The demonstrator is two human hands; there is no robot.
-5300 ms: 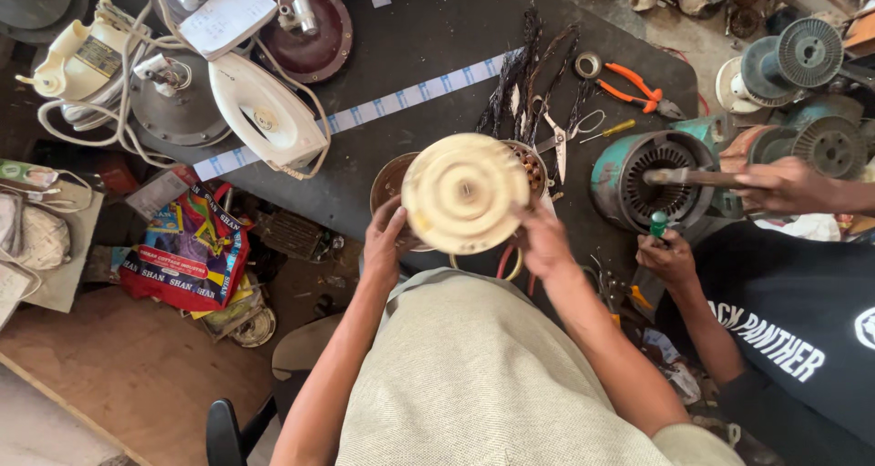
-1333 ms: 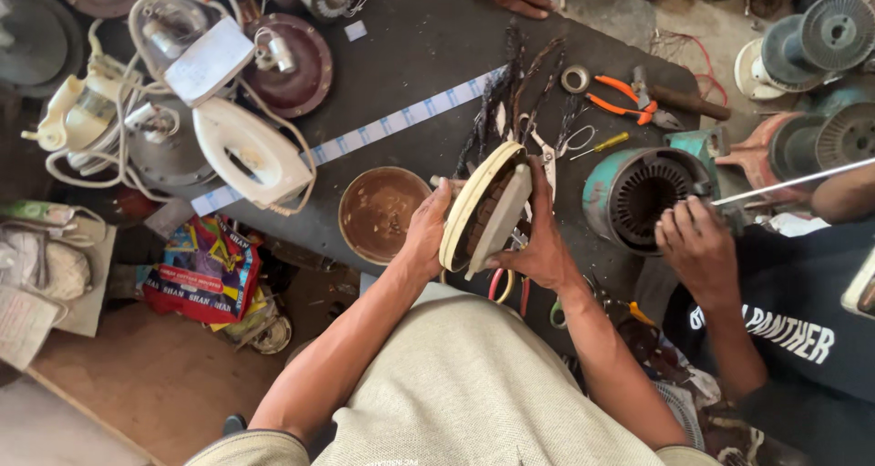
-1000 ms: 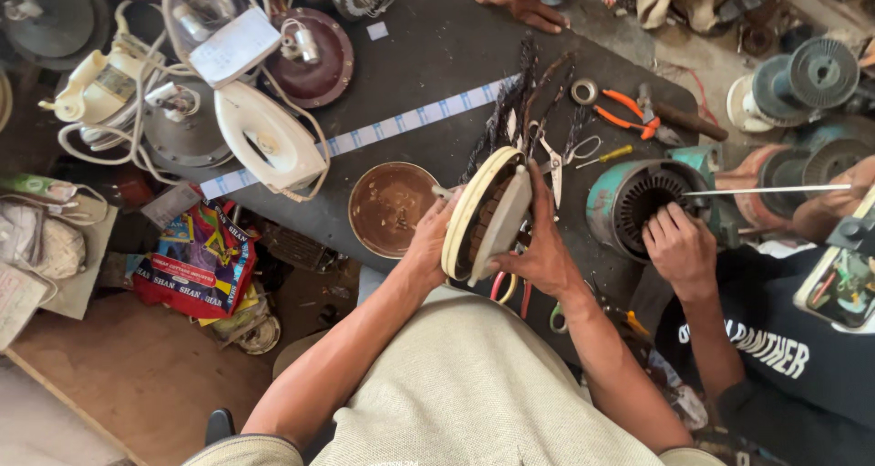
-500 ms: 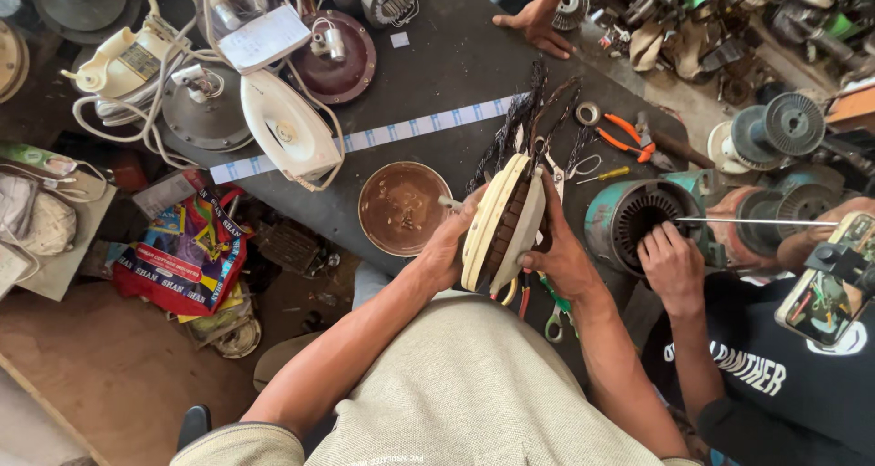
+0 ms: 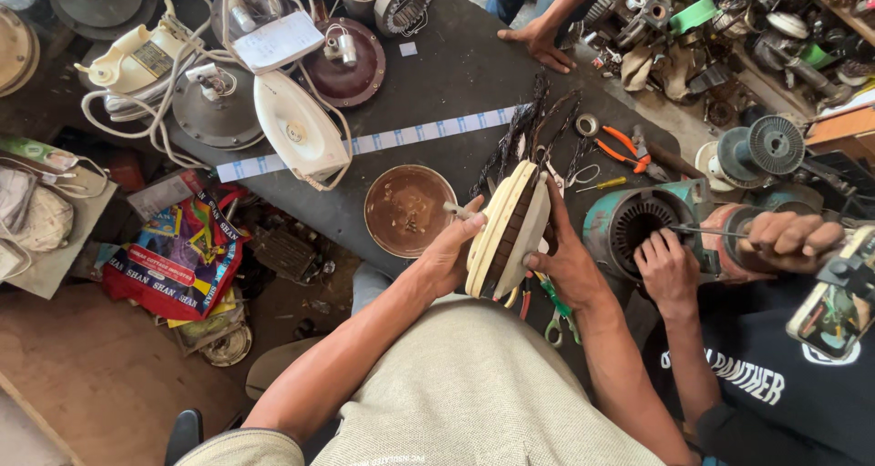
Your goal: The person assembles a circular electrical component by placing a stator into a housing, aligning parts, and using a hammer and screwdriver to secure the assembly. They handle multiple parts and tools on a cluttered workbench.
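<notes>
At the near edge of the dark workbench (image 5: pixel 474 74), a cream, disc-shaped motor housing (image 5: pixel 507 231) is held on edge between both hands, its long axis running near-left to far-right, flat faces turned left and right. The left hand (image 5: pixel 447 258) presses its left face, fingers curled around the rim; the right hand (image 5: pixel 567 264) clasps the right face, fingers spread. Just left lies a round brown pan (image 5: pixel 408 210). Farther left rests a white clothes iron (image 5: pixel 299 129).
</notes>
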